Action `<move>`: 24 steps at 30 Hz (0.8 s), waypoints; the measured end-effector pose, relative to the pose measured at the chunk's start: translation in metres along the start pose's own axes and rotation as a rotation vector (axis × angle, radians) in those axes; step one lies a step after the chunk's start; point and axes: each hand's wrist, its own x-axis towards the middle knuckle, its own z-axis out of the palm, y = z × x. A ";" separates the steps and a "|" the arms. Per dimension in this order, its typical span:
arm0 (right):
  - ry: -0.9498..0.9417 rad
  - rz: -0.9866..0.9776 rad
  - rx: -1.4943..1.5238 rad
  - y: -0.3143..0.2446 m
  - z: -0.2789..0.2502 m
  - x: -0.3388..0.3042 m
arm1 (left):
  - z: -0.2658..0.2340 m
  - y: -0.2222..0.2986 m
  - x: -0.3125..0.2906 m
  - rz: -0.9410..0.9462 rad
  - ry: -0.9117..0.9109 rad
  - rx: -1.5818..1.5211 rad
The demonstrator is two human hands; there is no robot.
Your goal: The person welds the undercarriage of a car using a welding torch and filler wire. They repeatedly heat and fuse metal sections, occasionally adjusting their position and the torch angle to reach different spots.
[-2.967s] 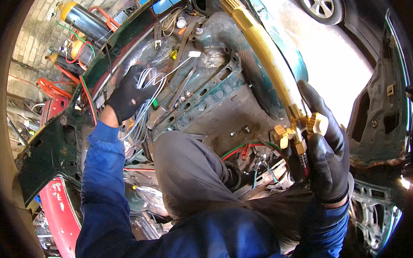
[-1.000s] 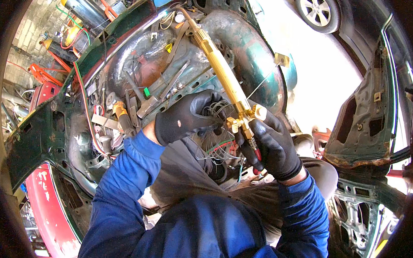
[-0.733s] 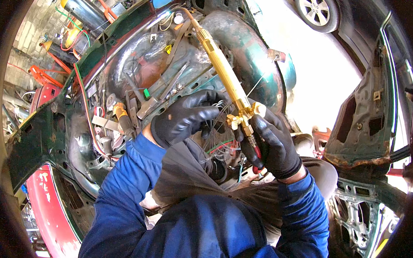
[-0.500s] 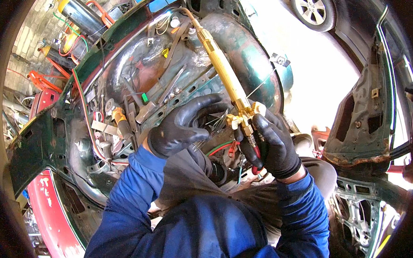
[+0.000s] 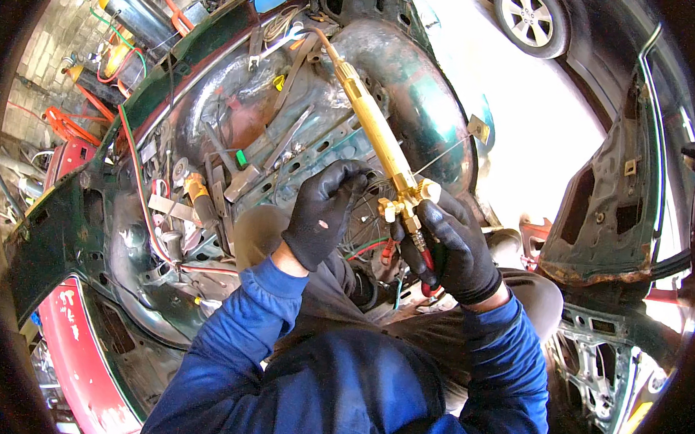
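A brass gas torch (image 5: 381, 132) slants up and away across the middle, its bent copper tip far from me. Around its valve end my black-gloved right hand (image 5: 454, 250) is closed, by the brass knobs. A red fitting (image 5: 428, 270) shows below those fingers. Just left of the valves, my black-gloved left hand (image 5: 326, 212) has its fingers curled in, thumb and fingertips together. Whatever may be in that pinch is too small to make out. Between the hands hangs a loose bundle of thin wire (image 5: 370, 212), partly hidden.
I sit inside a stripped green car body (image 5: 372, 53). At left lie a yellow angle grinder (image 5: 197, 187), a hammer (image 5: 245, 182) and a red-and-green hose (image 5: 141, 186). Gas cylinders (image 5: 138, 13) stand beyond the left edge. A rusty door (image 5: 599, 207) hangs at right, near a parked car's wheel (image 5: 531, 21).
My left hand has turned and lifted slightly, its spread fingers curling into a pinch. The right hand and torch have barely moved.
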 end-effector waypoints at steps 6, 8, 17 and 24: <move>0.150 -0.569 -0.535 0.022 -0.004 0.008 | 0.019 -0.004 0.005 -0.028 0.083 -0.105; 0.122 -0.321 -0.308 0.018 -0.001 0.004 | 0.022 -0.014 0.008 0.032 0.096 0.000; 0.032 0.189 0.199 -0.006 -0.003 -0.002 | 0.030 0.008 0.002 0.105 -0.139 -0.101; 0.071 0.127 -0.031 0.002 0.003 0.009 | 0.019 -0.009 0.003 0.074 -0.104 -0.030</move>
